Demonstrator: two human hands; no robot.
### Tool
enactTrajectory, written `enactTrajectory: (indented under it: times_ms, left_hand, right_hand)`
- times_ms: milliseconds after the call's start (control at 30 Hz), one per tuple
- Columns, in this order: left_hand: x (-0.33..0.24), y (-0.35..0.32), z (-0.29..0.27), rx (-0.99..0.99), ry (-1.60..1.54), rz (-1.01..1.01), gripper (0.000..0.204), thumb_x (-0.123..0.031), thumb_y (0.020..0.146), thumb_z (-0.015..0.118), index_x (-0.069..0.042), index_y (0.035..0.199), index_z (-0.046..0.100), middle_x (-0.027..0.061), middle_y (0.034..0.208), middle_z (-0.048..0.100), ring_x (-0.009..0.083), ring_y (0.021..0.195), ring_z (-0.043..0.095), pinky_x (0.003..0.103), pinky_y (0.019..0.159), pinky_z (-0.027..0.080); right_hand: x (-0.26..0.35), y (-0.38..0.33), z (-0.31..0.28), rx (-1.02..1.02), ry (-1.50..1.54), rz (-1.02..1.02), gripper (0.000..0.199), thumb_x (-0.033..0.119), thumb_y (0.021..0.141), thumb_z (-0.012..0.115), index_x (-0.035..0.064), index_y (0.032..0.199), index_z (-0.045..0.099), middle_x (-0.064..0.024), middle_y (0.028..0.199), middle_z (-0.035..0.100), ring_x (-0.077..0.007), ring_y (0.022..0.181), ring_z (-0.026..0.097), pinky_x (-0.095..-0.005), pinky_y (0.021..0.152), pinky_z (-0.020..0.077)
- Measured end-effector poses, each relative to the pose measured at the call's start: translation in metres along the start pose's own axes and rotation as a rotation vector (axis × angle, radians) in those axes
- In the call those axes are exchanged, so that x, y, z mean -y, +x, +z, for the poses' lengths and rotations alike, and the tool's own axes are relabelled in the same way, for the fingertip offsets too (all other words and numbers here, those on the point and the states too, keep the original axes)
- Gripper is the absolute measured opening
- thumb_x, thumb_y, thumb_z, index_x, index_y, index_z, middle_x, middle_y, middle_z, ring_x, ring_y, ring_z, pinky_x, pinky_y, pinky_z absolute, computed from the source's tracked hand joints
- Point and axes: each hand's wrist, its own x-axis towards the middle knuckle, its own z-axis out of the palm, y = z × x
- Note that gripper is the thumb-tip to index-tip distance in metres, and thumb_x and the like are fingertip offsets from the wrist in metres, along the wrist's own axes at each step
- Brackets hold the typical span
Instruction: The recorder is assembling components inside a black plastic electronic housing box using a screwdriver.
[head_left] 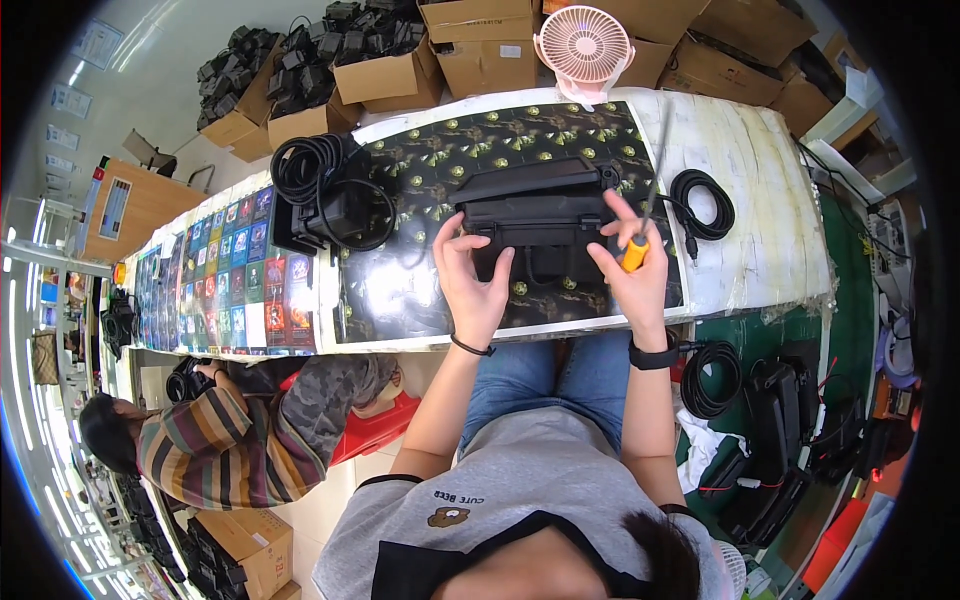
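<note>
A black plastic case (535,222) with latches along its front lies on the dark patterned mat in front of me. My left hand (470,283) is at its left front corner, fingers bent against a latch and the thumb along the front. My right hand (640,275) is closed round the yellow handle of a screwdriver (634,253). The long thin shaft points up and away from me, past the case's right end. Fingertips of that same hand reach toward the case's right latch; whether they press on it I cannot tell.
Left of the mat sits a black box with a coiled cable (318,195); another coiled black cable (703,205) lies to the right. A pink fan (585,48) stands at the far edge. Cartons (390,80) of black parts line the back. A co-worker (215,440) sits at left.
</note>
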Motion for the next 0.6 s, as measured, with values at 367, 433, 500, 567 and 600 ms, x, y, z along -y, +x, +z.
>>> enactTrajectory:
  times_ms: [367,433,500,567,600]
  left_hand:
    - [-0.006,0.014,0.004,0.054,0.146,-0.001,0.045,0.009,0.079,0.075,-0.003,0.114,0.048,0.0167,0.14,0.038,0.0272,0.126,0.052,0.038,0.107,0.048]
    - [-0.006,0.014,0.004,0.059,0.188,0.029,0.045,0.009,0.079,0.075,-0.003,0.114,0.048,0.017,0.14,0.038,0.0275,0.128,0.05,0.038,0.108,0.047]
    - [-0.002,0.016,0.002,0.059,0.197,0.039,0.046,0.01,0.079,0.074,-0.002,0.115,0.047,0.0178,0.139,0.038,0.0274,0.13,0.048,0.038,0.11,0.045]
    - [-0.002,0.019,0.003,0.074,0.175,0.014,0.046,0.006,0.079,0.076,-0.003,0.115,0.048,0.0177,0.139,0.038,0.0286,0.129,0.049,0.039,0.108,0.046]
    - [-0.002,0.02,0.004,0.084,0.152,-0.013,0.045,0.003,0.08,0.077,-0.004,0.115,0.049,0.0177,0.139,0.038,0.0298,0.129,0.049,0.04,0.106,0.047]
  right_hand:
    - [0.003,0.031,-0.001,-0.035,-0.434,0.01,0.025,0.019,0.087,0.078,0.0039,0.087,0.057,-0.0082,0.079,0.072,-0.0186,0.073,0.07,-0.031,0.064,0.0519]
    - [0.019,0.05,0.013,-0.112,-0.628,-0.072,0.029,0.03,0.09,0.074,0.004,0.092,0.061,-0.0069,0.073,0.067,-0.0255,0.065,0.067,-0.0347,0.061,0.0495]
    - [0.028,0.063,0.029,-0.104,-0.706,-0.013,0.03,0.033,0.092,0.07,0.0041,0.096,0.062,-0.0085,0.081,0.066,-0.0309,0.074,0.065,-0.0376,0.064,0.0505]
    - [0.016,0.072,0.036,-0.121,-0.942,-0.328,0.025,0.029,0.093,0.068,0.0063,0.101,0.062,-0.0102,0.095,0.063,-0.0301,0.088,0.062,-0.0395,0.069,0.052]
    - [0.013,0.067,0.04,-0.104,-1.036,-0.269,0.021,0.025,0.093,0.067,0.0082,0.103,0.062,-0.0111,0.107,0.058,-0.0305,0.098,0.059,-0.0401,0.075,0.053]
